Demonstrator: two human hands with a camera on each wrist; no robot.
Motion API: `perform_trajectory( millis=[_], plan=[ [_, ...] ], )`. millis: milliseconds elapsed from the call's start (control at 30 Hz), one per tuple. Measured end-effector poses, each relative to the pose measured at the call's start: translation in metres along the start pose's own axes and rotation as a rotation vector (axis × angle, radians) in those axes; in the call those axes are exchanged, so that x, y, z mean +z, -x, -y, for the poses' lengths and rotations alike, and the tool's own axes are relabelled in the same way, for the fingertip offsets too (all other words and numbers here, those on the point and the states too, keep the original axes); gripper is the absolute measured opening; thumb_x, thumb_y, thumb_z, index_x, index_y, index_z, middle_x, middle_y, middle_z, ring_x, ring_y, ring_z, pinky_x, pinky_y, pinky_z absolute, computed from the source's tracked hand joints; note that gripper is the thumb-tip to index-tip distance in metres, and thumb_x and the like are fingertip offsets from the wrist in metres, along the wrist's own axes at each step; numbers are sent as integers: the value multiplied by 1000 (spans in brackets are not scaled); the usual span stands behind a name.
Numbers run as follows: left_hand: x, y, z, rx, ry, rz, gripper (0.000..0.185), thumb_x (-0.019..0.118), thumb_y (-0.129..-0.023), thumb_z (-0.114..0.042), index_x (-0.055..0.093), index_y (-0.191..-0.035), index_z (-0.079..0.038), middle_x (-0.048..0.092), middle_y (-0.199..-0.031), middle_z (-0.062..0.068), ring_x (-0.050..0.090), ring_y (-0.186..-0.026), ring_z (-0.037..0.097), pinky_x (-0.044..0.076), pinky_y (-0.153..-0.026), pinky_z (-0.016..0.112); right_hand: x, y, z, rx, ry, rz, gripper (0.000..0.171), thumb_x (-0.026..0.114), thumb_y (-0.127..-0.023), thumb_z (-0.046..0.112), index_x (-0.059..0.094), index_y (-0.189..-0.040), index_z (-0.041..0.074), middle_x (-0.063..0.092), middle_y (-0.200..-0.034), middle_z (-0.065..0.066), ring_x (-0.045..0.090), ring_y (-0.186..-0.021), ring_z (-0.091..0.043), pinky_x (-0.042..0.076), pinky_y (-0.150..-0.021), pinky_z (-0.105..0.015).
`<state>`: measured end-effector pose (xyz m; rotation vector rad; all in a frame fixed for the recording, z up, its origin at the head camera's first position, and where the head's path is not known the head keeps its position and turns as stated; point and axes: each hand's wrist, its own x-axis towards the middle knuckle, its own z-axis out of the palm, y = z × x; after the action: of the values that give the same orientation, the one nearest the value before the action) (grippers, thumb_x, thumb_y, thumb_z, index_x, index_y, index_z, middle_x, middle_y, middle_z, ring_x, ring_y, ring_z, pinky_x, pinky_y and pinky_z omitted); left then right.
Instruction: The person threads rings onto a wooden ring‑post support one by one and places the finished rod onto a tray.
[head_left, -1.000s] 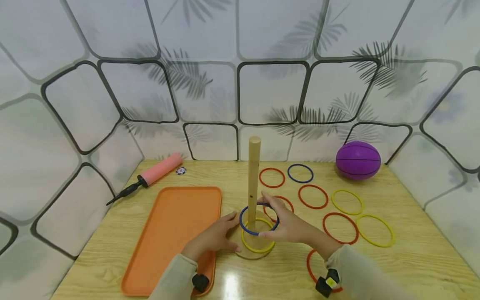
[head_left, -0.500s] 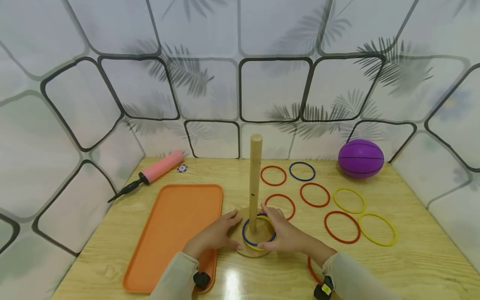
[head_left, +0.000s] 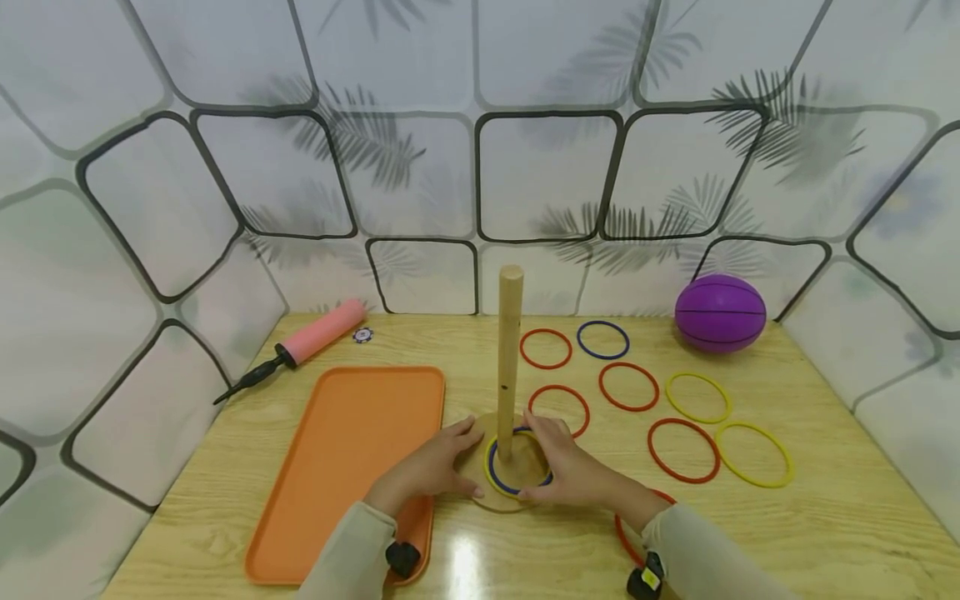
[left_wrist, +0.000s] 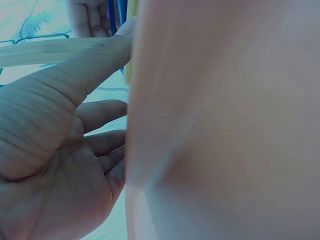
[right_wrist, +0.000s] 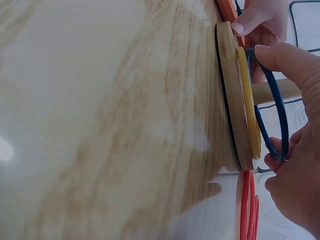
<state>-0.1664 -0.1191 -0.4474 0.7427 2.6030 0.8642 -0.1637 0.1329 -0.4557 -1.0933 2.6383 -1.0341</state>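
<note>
A wooden post (head_left: 510, 350) rises from a round wooden base (head_left: 491, 502) at the middle of the table. Around the post's foot, a yellow ring (right_wrist: 250, 107) lies on the base. My right hand (head_left: 570, 468) pinches a blue ring (right_wrist: 284, 120) that also encircles the post. In the right wrist view this ring is tilted, standing partly off the yellow one. My left hand (head_left: 429, 468) holds the left side of the base, thumb in front and fingers farther back. The left wrist view is largely blocked by the blurred orange tray (left_wrist: 225, 130).
The orange tray's bare surface (head_left: 367, 425) is beside my left forearm. Several red rings, such as one red ring (head_left: 682, 451), lie to the right with yellow rings and another blue ring (head_left: 603, 340). A purple ball (head_left: 720, 313), pink hand pump (head_left: 322, 329) and small chip (head_left: 363, 335) sit behind.
The blue ring has come down around the post with my right hand, from above the yellow ring to close over it. My left hand stays at the base.
</note>
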Motion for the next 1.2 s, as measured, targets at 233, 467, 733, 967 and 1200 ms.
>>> perform_trajectory(
  millis=[233, 467, 733, 967, 1200],
  plan=[
    [-1, 0, 0, -1, 7, 5, 85, 81, -74, -29, 41, -141, 3, 25, -151, 23, 25, -138, 40, 26, -109, 51, 2, 2, -3, 28, 7, 4, 108, 81, -73, 31, 14, -147, -8, 35, -143, -21, 24, -133, -39, 32, -102, -59],
    [-1, 0, -1, -5, 7, 4, 84, 81, -74, -29, 41, -141, 3, 24, -151, 24, 24, -138, 40, 26, -109, 51, 0, 6, -4, 52, -50, 1, 109, 81, -74, 37, 14, -149, -5, 32, -144, -24, 22, -134, -41, 31, -101, -61],
    [-1, 1, -1, 3, 14, 4, 85, 81, -74, -29, 40, -141, 3, 24, -151, 24, 24, -138, 41, 25, -109, 51, -8, 10, -7, 40, -67, -38, 107, 80, -73, 40, 17, -148, -3, 34, -144, -22, 26, -133, -37, 33, -100, -60],
    [0, 0, 0, 12, 14, 6, 84, 81, -74, -28, 40, -141, 4, 24, -151, 24, 23, -138, 41, 25, -109, 51, -18, 22, -8, 63, -80, -74, 107, 81, -74, 37, 14, -151, 4, 31, -146, -21, 21, -135, -40, 27, -100, -66],
    [0, 0, 1, 17, 6, -4, 85, 82, -73, -27, 41, -141, 4, 25, -151, 25, 24, -138, 41, 26, -109, 51, -28, 48, -11, 77, -30, -124, 106, 83, -72, 31, 16, -149, 0, 32, -144, -24, 26, -130, -43, 33, -95, -65]
  ],
)
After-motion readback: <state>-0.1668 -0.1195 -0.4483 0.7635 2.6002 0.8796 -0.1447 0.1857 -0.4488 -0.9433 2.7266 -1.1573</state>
